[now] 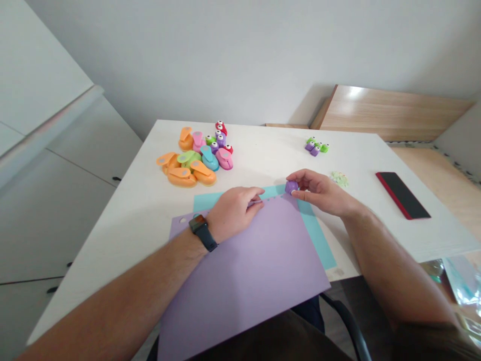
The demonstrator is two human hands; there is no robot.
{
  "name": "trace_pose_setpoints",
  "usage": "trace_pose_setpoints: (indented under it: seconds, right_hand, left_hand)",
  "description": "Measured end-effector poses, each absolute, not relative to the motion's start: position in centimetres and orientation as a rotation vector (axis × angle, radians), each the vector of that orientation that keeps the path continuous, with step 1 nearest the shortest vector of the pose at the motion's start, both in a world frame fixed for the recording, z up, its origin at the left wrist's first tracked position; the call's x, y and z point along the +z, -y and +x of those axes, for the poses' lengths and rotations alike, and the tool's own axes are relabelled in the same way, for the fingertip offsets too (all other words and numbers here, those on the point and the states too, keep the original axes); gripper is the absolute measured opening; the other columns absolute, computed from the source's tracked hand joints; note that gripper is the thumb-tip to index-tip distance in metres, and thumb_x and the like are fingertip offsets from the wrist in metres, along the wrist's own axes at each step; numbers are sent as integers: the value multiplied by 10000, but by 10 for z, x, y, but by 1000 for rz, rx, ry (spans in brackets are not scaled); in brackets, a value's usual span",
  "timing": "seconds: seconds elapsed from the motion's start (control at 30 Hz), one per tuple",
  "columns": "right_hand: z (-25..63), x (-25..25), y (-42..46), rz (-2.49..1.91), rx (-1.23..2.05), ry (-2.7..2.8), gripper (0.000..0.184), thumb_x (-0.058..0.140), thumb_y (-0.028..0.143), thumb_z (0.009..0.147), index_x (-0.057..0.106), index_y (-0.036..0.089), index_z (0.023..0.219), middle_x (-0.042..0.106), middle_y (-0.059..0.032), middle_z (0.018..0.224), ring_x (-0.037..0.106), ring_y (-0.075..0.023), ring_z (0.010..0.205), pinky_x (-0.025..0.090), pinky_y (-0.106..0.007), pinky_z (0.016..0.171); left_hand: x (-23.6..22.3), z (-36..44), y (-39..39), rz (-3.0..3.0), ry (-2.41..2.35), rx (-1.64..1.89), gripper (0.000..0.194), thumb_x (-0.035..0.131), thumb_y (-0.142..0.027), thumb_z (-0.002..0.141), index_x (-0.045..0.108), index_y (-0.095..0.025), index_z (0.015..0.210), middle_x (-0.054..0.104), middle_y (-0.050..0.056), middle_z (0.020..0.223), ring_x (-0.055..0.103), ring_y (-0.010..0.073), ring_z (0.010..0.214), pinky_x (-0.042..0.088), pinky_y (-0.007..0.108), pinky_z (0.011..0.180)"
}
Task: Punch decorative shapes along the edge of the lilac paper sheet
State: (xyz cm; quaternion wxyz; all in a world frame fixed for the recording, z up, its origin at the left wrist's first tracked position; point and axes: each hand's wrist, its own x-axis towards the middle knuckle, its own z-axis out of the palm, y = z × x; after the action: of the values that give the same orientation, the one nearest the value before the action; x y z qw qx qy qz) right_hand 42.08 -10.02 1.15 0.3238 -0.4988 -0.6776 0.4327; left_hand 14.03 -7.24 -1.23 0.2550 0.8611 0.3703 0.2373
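Carefully, my right hand pinched a purple craft punch at the edge of the lilac paper. My left hand lay half-curled on that paper, its hold unclear.

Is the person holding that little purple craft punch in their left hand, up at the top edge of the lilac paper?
Not quite: the head view shows the small purple craft punch in the right hand, not the left. The left hand, with the black watch, is on the lilac paper. The punch is at that paper's top edge, as you said.
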Motion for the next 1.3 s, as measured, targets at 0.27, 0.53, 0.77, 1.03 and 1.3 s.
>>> trace_pose_setpoints:
  seconds: [0.27, 0.53, 0.77, 1.03, 1.3]
  right_hand:
    - [421, 10, 100, -1313, 1112, 1794, 377, 715, 381, 909, 626, 245, 1250, 664, -60, 1103, 600, -197, 936, 505, -374, 868]
    - [422, 11, 101, -1307, 1145, 1792, 371, 703, 385, 920, 623, 247, 1255, 663, -60, 1101, 603, -199, 946, 508, -377, 874]
    - [425, 14, 101, -1288, 1162, 1731, 383, 714, 406, 915, 623, 247, 1251, 663, -61, 1092, 600, -194, 923, 504, -370, 852]
    - [429, 13, 101, -1293, 1186, 1724, 376, 698, 411, 928, 614, 248, 1255, 657, -58, 1066, 600, -206, 933, 498, -379, 849]
    - [429, 17, 103, -1353, 1182, 1788, 385, 683, 427, 931, 613, 244, 1263, 664, -61, 1063, 615, -219, 955, 516, -388, 865]
  left_hand:
    - [-13, 141, 71, 2349, -998, 656, 280, 666, -230, 927, 697, -168, 1198, 791, 55, 1019, 740, 228, 968, 560, 372, 889]
    - [-14, 141, 71, 2358, -997, 658, 281, 668, -230, 925, 697, -171, 1198, 791, 55, 1019, 744, 229, 967, 560, 368, 884]
    - [-16, 141, 71, 2352, -989, 665, 293, 658, -232, 931, 692, -167, 1214, 789, 54, 1032, 742, 226, 975, 561, 369, 896]
    - [-14, 140, 71, 2352, -991, 663, 281, 658, -234, 929, 694, -174, 1201, 791, 50, 1017, 743, 224, 968, 563, 362, 883]
    - [-13, 140, 71, 2361, -995, 658, 273, 652, -243, 927, 692, -181, 1191, 794, 56, 1015, 747, 230, 961, 569, 370, 878]
